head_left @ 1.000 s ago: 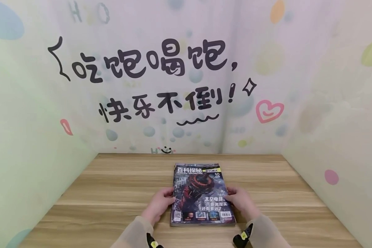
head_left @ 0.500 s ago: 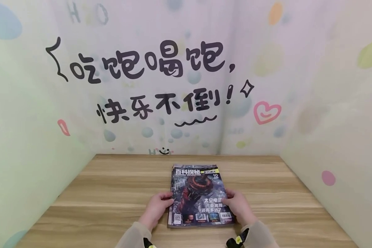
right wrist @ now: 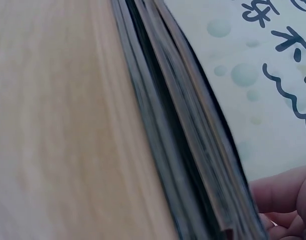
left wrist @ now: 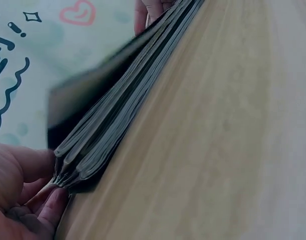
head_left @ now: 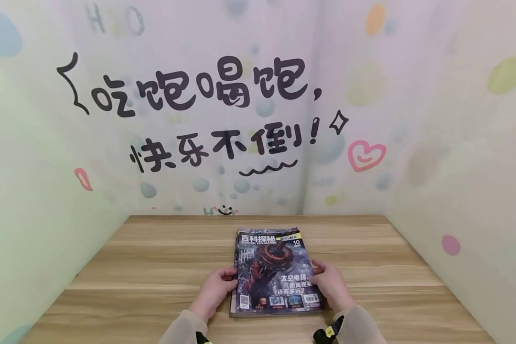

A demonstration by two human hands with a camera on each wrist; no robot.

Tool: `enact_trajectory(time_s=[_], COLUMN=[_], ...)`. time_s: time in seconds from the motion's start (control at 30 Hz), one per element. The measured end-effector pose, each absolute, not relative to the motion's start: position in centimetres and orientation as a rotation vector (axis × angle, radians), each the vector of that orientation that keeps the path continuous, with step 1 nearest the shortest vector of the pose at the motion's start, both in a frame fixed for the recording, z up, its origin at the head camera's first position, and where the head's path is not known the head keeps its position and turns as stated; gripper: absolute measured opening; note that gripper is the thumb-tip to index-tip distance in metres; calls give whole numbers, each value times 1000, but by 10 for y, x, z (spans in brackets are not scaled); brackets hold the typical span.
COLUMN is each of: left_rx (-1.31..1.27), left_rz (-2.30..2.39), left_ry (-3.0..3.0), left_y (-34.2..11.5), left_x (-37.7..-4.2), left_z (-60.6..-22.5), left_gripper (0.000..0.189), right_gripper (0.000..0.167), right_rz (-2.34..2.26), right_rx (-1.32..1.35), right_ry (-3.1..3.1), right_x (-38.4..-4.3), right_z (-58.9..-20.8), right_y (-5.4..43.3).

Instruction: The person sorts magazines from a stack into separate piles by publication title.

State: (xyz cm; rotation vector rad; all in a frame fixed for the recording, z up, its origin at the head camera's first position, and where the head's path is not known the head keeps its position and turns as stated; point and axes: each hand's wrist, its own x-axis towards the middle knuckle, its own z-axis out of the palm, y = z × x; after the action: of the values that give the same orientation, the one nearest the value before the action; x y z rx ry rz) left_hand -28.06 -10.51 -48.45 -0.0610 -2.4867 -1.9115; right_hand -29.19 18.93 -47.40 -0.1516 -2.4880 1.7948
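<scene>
A stack of magazines point(head_left: 275, 267) lies flat on the wooden table, its top cover dark blue with a red ring-shaped machine and white lettering. My left hand point(head_left: 216, 289) grips the stack's left edge; in the left wrist view, the thumb of the left hand point(left wrist: 22, 195) is above and fingers are below the spines. The top magazine point(left wrist: 92, 85) bows up there, leaving a dark gap. My right hand point(head_left: 332, 285) holds the right edge, thumb at the cover's rim. In the right wrist view, the layered page edges point(right wrist: 178, 130) run beside the right hand point(right wrist: 285, 200). Fingers under the stack are partly hidden.
The wood-grain table point(head_left: 172, 248) surrounds the stack. A pale back wall point(head_left: 223, 119) carries black Chinese lettering and a pink heart; similar side walls point(head_left: 456, 143) enclose the table. Black straps point(head_left: 328, 332) with yellow marks sit at both wrists.
The top magazine has shifted slightly right against those below, so more of their left edges shows. Both hands stay at the stack's sides. The whole head view has drifted slightly.
</scene>
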Motion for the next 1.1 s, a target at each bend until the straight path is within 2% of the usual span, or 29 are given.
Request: enact_trajectory(time_s=[0.2,0.37,0.57,0.8,1.1], left_rx=[-77,-18,-44,-40,-161], left_rz=[-1813,-1780,-1750,-1758,-1943], left_ry=[-2491,-2489,-2526,-2477,-2445], left_y=[-102,-101,-99,-97,-92], left_x=[-281,-281,-280,-279,-274], left_z=[-487,-485,-485,-484,-475], left_gripper=[25,28,32,28,38], right_gripper=[53,50,54,55,50], right_rz=[1802,1786,1790,1794,1832], right_rx=[-184,-172,-145,-114,-117], right_ry=[-2470,-2465,-2516,-2526,-2511], right_x=[-291,-291,-292,-293,-293], right_z=[-470,-468,-470,-475,-478], right_y=[188,188,187,187,187])
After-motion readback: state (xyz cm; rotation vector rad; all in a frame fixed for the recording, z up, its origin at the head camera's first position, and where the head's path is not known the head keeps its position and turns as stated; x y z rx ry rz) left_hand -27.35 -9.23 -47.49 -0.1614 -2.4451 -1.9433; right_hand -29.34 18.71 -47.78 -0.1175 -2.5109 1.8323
